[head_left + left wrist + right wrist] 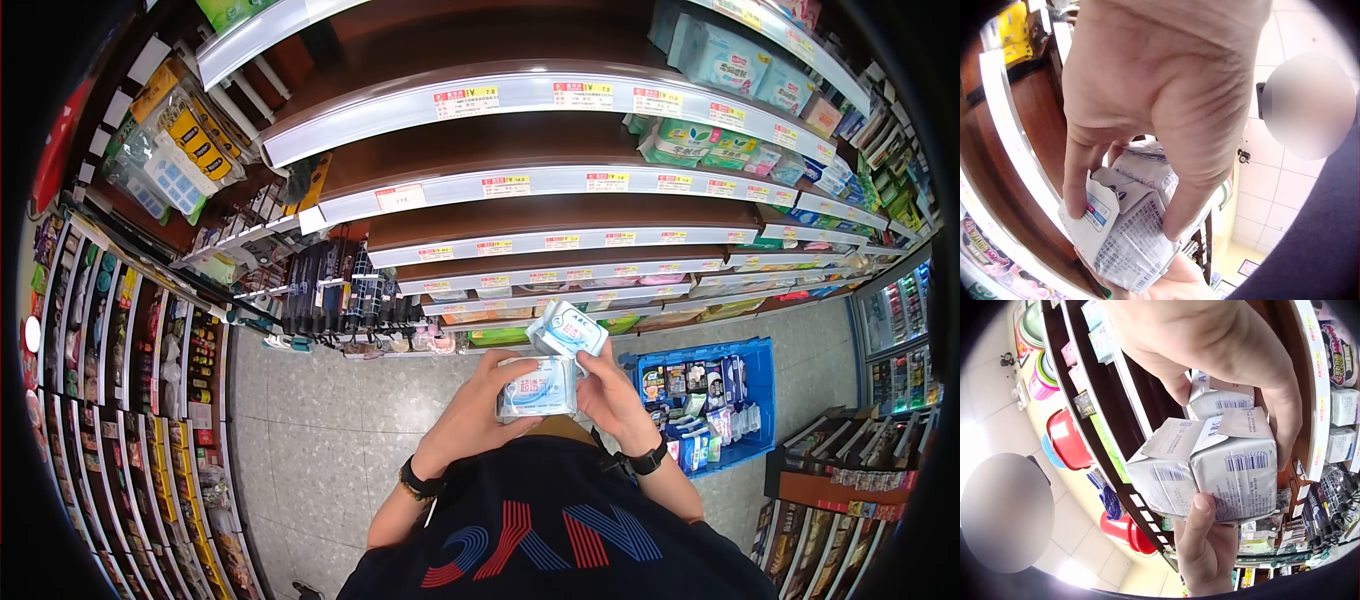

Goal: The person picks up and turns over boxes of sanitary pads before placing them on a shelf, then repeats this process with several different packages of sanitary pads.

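While being clasped close to the chest, lower pack point(537, 388): lying printed face up, probably for reading the label.
Left grip point(480, 410): curling fingers and thumb round the lower pack, clamping its folded ends from both sides.
Right grip point(612, 395): pinching the upper pack point(567, 333), tilting it against the lower pack's far edge, seemingly for setting the two side by side.
Barcodes point(1246, 462): facing the right wrist camera, digits staying too small to read.
Hard to make out: whether the right fingers are also touching the lower pack.
Blue crate point(745, 385): standing on the floor point(320, 430) just beside the right arm, holding more small packs, its near corner hiding behind the forearm.
Shelves point(560, 215): running across the far side, carrying price strips point(505, 185) along their edges, lowest tiers hiding behind both packs.
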A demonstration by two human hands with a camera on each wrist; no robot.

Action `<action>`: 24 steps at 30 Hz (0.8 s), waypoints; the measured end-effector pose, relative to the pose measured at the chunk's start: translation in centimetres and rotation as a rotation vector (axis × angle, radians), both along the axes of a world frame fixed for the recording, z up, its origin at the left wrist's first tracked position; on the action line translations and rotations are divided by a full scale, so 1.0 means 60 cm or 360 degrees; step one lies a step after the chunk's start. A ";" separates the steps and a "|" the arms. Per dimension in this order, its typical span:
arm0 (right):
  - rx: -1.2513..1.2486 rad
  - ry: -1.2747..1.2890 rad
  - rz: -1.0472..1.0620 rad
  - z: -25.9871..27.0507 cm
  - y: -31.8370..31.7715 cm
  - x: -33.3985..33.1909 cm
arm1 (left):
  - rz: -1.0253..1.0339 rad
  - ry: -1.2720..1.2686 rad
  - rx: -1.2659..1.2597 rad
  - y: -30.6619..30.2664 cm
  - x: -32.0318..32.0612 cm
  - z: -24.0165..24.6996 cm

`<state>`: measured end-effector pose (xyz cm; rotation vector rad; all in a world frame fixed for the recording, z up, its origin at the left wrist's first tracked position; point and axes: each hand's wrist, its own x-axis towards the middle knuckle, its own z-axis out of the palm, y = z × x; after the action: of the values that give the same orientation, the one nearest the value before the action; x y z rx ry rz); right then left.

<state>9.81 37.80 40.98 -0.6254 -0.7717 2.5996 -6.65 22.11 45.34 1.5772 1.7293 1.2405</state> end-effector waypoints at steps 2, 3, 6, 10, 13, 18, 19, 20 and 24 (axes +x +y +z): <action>-0.0015 0.0013 0.0018 0.003 -0.001 0.002 | -0.0006 -0.0005 -0.0001 -0.001 0.001 0.001; -0.0015 0.0013 0.0016 0.003 -0.002 0.002 | -0.0012 -0.0011 -0.0004 -0.001 0.002 0.002; -0.0008 0.0031 0.0001 0.003 -0.003 0.004 | -0.0024 0.0027 0.0025 -0.001 0.003 0.008; 0.0014 0.0000 -0.0004 0.001 -0.003 0.008 | -0.0060 0.0018 0.0033 0.000 0.005 0.002; 0.0000 -0.0012 -0.0007 0.004 -0.006 0.011 | -0.0025 -0.0024 -0.0018 -0.002 0.010 0.005; -0.0072 0.0006 -0.0051 -0.008 -0.003 0.022 | -0.0079 0.0033 0.0065 0.001 0.012 0.007; 0.0000 0.0056 -0.0214 -0.009 -0.006 0.018 | -0.0129 0.0130 0.0028 0.004 0.013 0.020; -0.0054 0.0045 -0.0176 -0.013 -0.005 0.033 | -0.0160 0.0216 -0.0020 0.008 0.016 0.036; 0.0015 0.0179 -0.0003 -0.077 0.053 0.101 | -0.0274 0.0632 0.0209 0.037 0.055 0.079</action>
<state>15.87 40.96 36.37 -0.4727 -0.7469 2.6023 -3.33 24.31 50.08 2.1170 1.7187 1.0242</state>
